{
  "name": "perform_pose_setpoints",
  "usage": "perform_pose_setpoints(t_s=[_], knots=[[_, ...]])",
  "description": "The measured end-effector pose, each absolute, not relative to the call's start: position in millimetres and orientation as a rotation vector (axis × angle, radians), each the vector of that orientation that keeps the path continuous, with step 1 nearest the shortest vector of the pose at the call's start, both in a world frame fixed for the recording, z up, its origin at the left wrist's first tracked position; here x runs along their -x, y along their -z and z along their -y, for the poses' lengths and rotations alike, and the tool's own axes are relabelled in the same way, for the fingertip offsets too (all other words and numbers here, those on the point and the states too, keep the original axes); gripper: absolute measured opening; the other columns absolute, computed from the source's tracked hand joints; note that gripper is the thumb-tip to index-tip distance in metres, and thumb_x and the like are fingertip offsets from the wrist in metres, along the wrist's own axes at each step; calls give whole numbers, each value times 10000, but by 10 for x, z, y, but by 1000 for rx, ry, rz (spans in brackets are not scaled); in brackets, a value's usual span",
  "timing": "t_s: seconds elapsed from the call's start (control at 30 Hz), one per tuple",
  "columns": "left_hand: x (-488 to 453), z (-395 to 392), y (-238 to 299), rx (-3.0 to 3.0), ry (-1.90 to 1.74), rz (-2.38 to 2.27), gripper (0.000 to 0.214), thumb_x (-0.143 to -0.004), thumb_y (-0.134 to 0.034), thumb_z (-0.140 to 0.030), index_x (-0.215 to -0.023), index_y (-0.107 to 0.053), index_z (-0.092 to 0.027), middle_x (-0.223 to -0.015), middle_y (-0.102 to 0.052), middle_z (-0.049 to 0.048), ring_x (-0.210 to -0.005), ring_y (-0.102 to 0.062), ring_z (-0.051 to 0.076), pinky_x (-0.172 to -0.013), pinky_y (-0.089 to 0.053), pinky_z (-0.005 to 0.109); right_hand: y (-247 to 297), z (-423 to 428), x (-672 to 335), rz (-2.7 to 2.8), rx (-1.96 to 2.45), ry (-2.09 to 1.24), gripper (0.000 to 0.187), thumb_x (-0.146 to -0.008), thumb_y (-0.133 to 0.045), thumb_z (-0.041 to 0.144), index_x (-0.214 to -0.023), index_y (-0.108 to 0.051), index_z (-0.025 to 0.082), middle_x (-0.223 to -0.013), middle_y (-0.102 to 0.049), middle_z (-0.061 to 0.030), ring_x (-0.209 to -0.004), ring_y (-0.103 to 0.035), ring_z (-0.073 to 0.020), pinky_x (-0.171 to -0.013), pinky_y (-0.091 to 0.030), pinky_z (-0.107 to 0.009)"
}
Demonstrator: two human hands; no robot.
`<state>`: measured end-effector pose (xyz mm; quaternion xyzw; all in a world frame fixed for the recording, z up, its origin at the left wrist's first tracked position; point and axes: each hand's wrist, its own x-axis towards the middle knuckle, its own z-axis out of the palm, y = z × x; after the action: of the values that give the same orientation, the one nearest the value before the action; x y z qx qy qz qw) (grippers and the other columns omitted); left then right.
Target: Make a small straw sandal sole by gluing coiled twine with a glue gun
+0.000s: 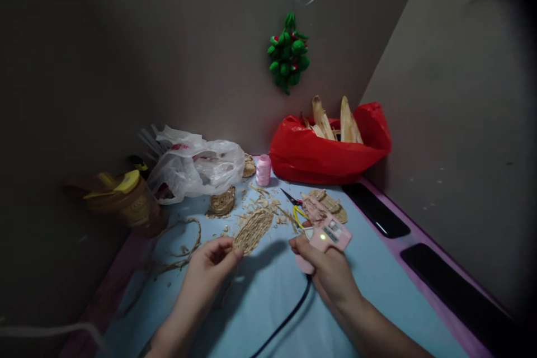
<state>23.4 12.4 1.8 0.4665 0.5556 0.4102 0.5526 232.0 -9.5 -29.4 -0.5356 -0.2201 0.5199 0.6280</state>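
Observation:
Between thumb and fingers, my left hand [213,260] pinches one end of a flat oval woven straw piece [254,230], held tilted over the table. My right hand [329,268] is wrapped around the handle of a pink glue gun [329,235] with a small lit light and a black cord [289,316]. The gun and the woven piece are apart. Just beyond the gun lie scissors [298,213] with yellow handles, partly hidden, and several woven straw pieces [331,204]. A coiled braid roll [222,201] rests past my left hand.
A red bag [323,154] with dried husks [321,117] stands at the back right. Nearby are a pink thread spool [263,170], a white plastic bag [201,168], a brown pot [138,207], a loose braid [184,254] and straw scraps [251,201]. Green ornaments [288,56] hang above.

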Motion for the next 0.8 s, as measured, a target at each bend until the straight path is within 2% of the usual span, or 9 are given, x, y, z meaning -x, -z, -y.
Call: perform_pose_setpoints(t_s=[0.1,0.2,0.3,0.53,0.6,0.73,0.8], knots=[[-232,-128,-15,-1121,-977,-1322,392,-552,-784,-482,-679,-669,-130,-561,-551,-13,-513,-454,88,-483,-341,183,328,92,-2346,555,1217,-1186,250,-554,-827,358,-660,-690,177,-667,-668,-17,-667,-579,-189,-664,-440,-313],[-218,-138,-3,-1138,-999,-1336,394,-543,-788,-486,-676,-676,-132,-567,-568,-5,-525,-479,100,-491,-368,189,365,77,-2381,677,1217,-1147,193,-589,-802,295,-650,-654,187,-626,-599,28,-584,-493,-139,-564,-375,-270],[-196,-145,21,-1151,-1021,-1353,381,-559,-783,-474,-698,-686,-133,-594,-596,5,-543,-501,108,-502,-383,191,379,68,-2402,706,1250,-1123,195,-584,-786,252,-646,-610,193,-603,-542,53,-551,-439,-120,-533,-337,-255],[-188,-134,36,-1222,-1030,-1399,314,-593,-757,-416,-719,-698,-135,-634,-634,11,-573,-528,115,-540,-412,192,346,75,-2404,700,1286,-1105,243,-554,-799,227,-686,-596,204,-625,-536,58,-571,-462,-125,-537,-358,-246],[-188,-128,37,-1267,-1019,-1402,298,-612,-740,-408,-723,-700,-135,-643,-643,18,-582,-537,123,-547,-422,198,342,78,-2423,709,1292,-1100,273,-549,-812,253,-746,-627,208,-698,-595,33,-619,-511,-149,-552,-393,-252],[-190,-114,50,-1365,-986,-1385,261,-652,-707,-387,-745,-707,-143,-671,-665,29,-602,-564,141,-561,-440,211,353,91,-2460,737,1306,-1020,315,-596,-804,317,-870,-691,210,-1014,-668,-43,-843,-586,-209,-683,-456,-285],[-195,-105,54,-1424,-960,-1376,241,-675,-687,-375,-749,-710,-147,-672,-669,30,-609,-575,147,-564,-444,214,358,99,-2457,717,1283,-1015,269,-606,-805,336,-818,-693,214,-987,-675,-39,-827,-588,-205,-698,-458,-294]])
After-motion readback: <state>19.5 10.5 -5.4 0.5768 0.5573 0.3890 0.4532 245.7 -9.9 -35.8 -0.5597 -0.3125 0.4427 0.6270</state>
